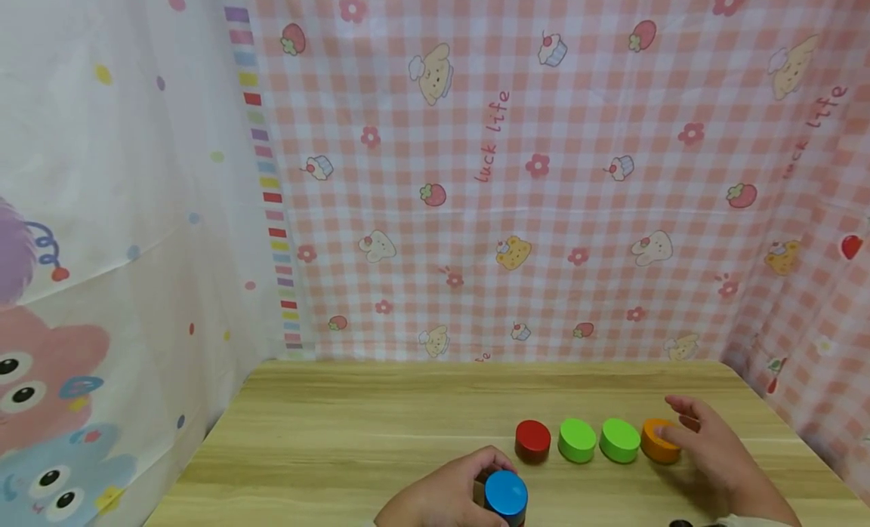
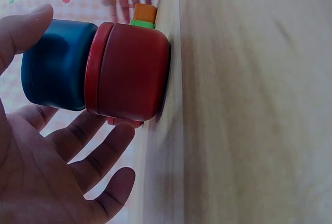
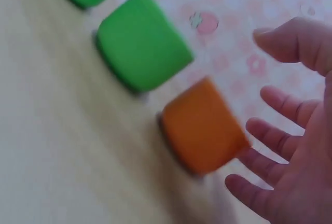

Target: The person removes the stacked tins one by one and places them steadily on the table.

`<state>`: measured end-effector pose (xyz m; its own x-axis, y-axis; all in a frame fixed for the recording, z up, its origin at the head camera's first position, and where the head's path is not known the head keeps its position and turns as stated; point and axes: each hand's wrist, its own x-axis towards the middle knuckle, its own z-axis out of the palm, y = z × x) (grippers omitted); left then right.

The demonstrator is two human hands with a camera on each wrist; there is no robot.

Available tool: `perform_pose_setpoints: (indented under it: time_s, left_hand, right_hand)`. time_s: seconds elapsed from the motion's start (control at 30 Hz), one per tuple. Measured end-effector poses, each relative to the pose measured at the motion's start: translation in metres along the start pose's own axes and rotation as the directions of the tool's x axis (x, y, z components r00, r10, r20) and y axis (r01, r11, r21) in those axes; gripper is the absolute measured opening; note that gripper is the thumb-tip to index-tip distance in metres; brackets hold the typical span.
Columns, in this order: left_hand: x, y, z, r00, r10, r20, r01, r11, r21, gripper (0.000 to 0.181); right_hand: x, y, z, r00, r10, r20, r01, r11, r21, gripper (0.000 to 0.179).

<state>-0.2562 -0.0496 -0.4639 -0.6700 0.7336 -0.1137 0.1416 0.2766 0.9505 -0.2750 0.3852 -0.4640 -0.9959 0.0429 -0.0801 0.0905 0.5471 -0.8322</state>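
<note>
In the head view my left hand [image 1: 451, 493] curves round a blue round block [image 1: 506, 493], close to the front of the table. The left wrist view shows this blue block [image 2: 57, 66] stacked on a red round block [image 2: 132, 73], which stands on the table. My thumb touches the blue block's edge, and the fingers spread along the other side. At the right, my right hand [image 1: 720, 451] hovers by an orange round block [image 1: 662, 445]. In the right wrist view its fingers are loosely spread beside the orange block [image 3: 205, 128], holding nothing.
Left of the orange block stand two green round blocks [image 1: 619, 441] and another red one [image 1: 533, 442], in a row. They rest on a wood-grain table [image 1: 353, 421]. Patterned cloth [image 1: 503, 210] hangs behind and at both sides.
</note>
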Motion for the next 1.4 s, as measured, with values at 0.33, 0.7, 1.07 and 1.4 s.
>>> perform_pose_setpoints:
  time_s: [0.33, 0.7, 1.07, 1.4]
  left_hand:
    - [-0.002, 0.002, -0.002, 0.999, -0.049, -0.017, 0.05, 0.998, 0.032, 0.048]
    - [-0.001, 0.0, 0.0, 0.989, -0.134, -0.057, 0.141, 0.979, 0.145, 0.042]
    - [-0.002, 0.003, 0.004, 0.984, -0.167, -0.069, 0.175, 0.973, 0.152, 0.039]
    - [-0.001, 0.002, 0.003, 0.987, -0.15, -0.064, 0.158, 0.975, 0.158, 0.042]
  right_hand:
    - [-0.016, -0.05, 0.008, 0.987, -0.153, -0.04, 0.155, 0.987, 0.038, 0.077]
    - [-0.025, -0.085, 0.03, 0.936, -0.35, 0.033, 0.349, 0.936, 0.048, 0.06]
    - [-0.038, -0.111, 0.056, 0.84, -0.523, 0.141, 0.518, 0.852, 0.073, 0.047]
    - [-0.042, -0.128, 0.086, 0.797, -0.521, 0.305, 0.518, 0.85, 0.099, 0.047]
